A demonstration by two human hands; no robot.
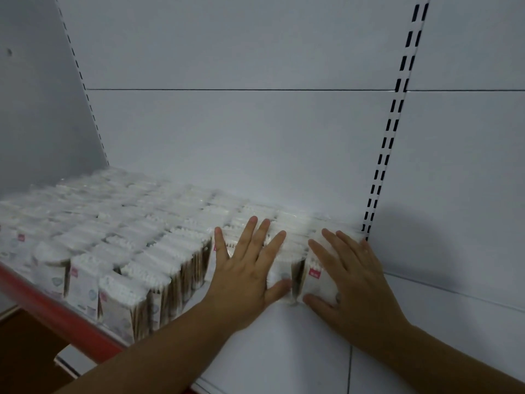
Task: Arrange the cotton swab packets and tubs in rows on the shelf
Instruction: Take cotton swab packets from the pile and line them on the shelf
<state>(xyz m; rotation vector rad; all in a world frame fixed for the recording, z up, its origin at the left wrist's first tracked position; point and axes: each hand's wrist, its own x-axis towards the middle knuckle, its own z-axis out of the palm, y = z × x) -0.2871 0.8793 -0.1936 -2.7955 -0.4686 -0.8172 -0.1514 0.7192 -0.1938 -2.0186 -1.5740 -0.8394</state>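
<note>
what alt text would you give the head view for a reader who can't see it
A person's left hand and right hand press flat, fingers spread, on the rightmost cotton swab packets of a row. More packets stand in tight rows to the left on a white shelf with a red front edge, before a plain white back panel.

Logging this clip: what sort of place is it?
Probably a shop aisle: a white metal shelf with a red front edge, a slotted upright on the back panel, and many identical cotton swab packets stood in rows.
</note>
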